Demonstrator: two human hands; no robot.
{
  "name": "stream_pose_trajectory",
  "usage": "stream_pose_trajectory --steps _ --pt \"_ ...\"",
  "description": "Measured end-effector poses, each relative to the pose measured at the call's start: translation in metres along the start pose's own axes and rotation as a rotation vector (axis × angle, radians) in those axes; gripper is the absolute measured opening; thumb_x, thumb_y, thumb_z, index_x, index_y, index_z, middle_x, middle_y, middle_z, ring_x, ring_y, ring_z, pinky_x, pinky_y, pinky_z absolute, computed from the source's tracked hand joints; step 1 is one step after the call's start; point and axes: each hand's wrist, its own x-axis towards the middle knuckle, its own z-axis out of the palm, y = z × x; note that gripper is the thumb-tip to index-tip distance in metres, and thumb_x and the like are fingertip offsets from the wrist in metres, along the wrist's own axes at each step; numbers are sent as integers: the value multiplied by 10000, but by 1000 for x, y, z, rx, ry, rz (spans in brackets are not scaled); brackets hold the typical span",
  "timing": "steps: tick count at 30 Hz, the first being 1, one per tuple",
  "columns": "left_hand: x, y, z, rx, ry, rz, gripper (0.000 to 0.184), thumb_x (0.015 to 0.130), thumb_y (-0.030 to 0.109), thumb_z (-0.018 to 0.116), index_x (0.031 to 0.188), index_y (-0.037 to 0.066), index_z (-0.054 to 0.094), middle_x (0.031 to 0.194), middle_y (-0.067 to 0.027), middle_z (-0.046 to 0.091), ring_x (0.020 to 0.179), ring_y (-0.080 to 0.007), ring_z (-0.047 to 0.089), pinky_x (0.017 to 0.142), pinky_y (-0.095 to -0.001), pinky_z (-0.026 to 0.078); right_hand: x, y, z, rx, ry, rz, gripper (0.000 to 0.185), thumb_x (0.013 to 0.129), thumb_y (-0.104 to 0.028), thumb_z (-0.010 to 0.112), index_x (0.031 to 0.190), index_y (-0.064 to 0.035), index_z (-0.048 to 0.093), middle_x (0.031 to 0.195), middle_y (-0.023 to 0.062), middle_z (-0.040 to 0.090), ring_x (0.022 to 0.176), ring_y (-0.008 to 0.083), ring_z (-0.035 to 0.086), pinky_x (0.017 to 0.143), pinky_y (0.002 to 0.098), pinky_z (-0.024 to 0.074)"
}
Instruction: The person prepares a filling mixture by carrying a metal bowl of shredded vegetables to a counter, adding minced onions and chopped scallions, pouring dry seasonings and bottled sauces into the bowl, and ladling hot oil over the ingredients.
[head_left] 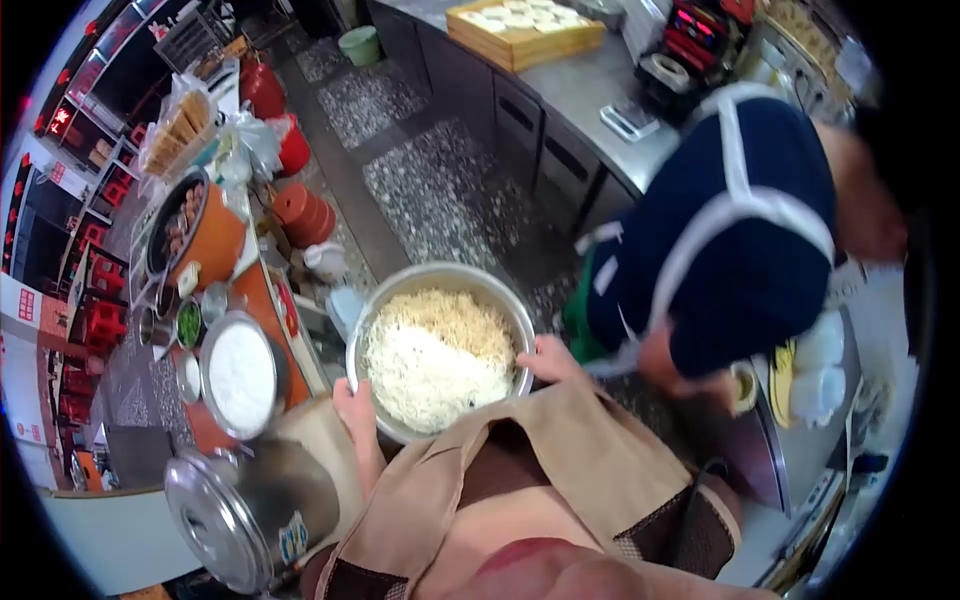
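Note:
A large round metal bowl (pixel 440 272) is held in front of my apron. Inside it lie white shredded strands (pixel 420 375) and, toward the far side, tan-coloured strands (pixel 465 320). My left hand (pixel 355 408) grips the bowl's near left rim. On the right rim, my right hand (pixel 548 360) is closed round the edge. To the left of the bowl stands a basin of white food (pixel 243 375), with a small container of chopped greens (pixel 189 323) beside it.
At the right, a co-worker (pixel 740 240) in a dark top bends over a counter. A lidded steel pot (pixel 215 520) stands at lower left, an orange pot (pixel 215 240) farther up. Beyond the aisle, a steel counter (pixel 585 95) holds a wooden tray (pixel 520 45).

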Motion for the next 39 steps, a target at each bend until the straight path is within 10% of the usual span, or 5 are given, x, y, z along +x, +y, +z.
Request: stream_pose_trajectory --steps 16,23,39 --pt "379 137 121 -13 132 6 86 707 17 531 679 -6 452 621 -1 445 584 -96 414 535 -249 354 397 -279 -82 -244 -138 -18 401 687 -318 568 805 65 588 795 220 603 785 301 598 713 379 463" --pt "652 156 183 8 112 94 117 674 21 539 649 4 426 589 -8 399 570 -90 374 520 -260 343 612 -412 -74 -181 -79 -79 253 704 -185 565 826 32 611 662 94 609 620 140 575 586 309 456" --pt "1094 287 369 97 107 69 150 672 56 563 649 -2 427 557 -22 427 545 -87 390 504 -269 358 1014 -639 -151 148 -23 -127 230 712 -162 540 822 33 594 611 82 575 549 143 559 511 295 442"
